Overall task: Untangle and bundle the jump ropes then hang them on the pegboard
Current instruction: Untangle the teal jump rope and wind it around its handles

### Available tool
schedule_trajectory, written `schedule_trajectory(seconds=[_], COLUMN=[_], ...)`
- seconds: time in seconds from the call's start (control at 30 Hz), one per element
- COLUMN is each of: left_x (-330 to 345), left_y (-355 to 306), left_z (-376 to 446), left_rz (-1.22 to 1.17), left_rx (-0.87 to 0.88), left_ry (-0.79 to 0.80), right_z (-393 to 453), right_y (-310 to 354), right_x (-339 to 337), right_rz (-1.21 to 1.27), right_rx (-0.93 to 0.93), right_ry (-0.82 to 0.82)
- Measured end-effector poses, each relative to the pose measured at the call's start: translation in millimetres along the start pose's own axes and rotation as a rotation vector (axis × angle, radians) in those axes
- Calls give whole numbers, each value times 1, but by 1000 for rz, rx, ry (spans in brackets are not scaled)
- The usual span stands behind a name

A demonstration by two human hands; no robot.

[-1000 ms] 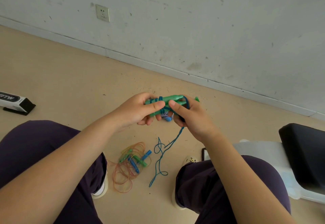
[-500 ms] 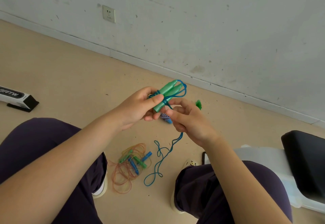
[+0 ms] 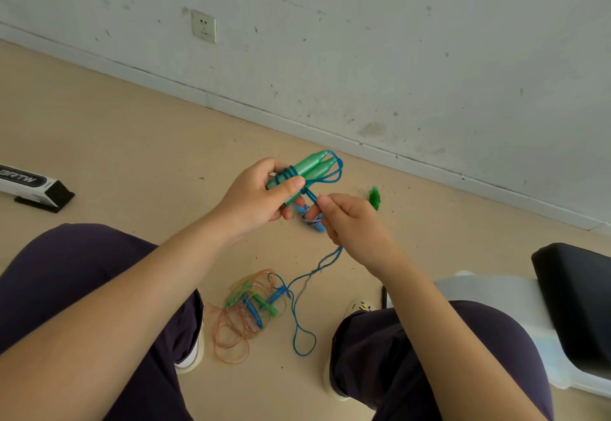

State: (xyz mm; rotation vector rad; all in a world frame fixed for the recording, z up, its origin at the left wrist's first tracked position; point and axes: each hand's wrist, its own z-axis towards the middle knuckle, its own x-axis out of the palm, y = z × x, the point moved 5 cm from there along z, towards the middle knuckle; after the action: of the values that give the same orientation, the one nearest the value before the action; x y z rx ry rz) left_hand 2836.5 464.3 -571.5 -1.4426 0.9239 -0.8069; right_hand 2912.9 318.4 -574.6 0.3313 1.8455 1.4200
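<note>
The left hand point(image 3: 261, 194) grips a pair of green handles point(image 3: 307, 169), its fingers curled round their lower half and the thumb pressed across the front. The handles lie side by side, and their long axis runs from lower left to upper right, tapered ends pointing up toward the wall point(image 3: 396, 40). Several turns of blue rope point(image 3: 325, 179) already cross the handles just above the thumb, and a loop stands out past the tapered ends.

The right hand point(image 3: 353, 222) sits just beside and below the left, to the right of the handles' lower end. Its thumb and forefinger pinch the rope close to the wraps. From this hand the free length hangs down to the floor point(image 3: 132, 143) and ends in a loose loop between the knees.

The next turn likely runs crosswise to the handle axis, so the right hand is the nearer one to lead it. A tangled pile of ropes point(image 3: 248, 311) lies on the floor, untouched.
</note>
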Motion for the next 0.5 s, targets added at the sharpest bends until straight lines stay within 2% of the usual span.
schedule_trajectory(seconds=[0.1,0.33,0.5], left_x=[1,1,-11], left_y=[-1,-2,1], left_z=[-1,-2,5], left_rz=[1,-7,-25], left_rx=[19,69,76], left_ry=[-6,-18,-102], right_z=[0,-4,-6], right_y=[-6,-1,-2], right_x=[0,-1,-1], right_rz=[-26,97,115], right_rx=[55,84,139], right_ry=[29,41,27])
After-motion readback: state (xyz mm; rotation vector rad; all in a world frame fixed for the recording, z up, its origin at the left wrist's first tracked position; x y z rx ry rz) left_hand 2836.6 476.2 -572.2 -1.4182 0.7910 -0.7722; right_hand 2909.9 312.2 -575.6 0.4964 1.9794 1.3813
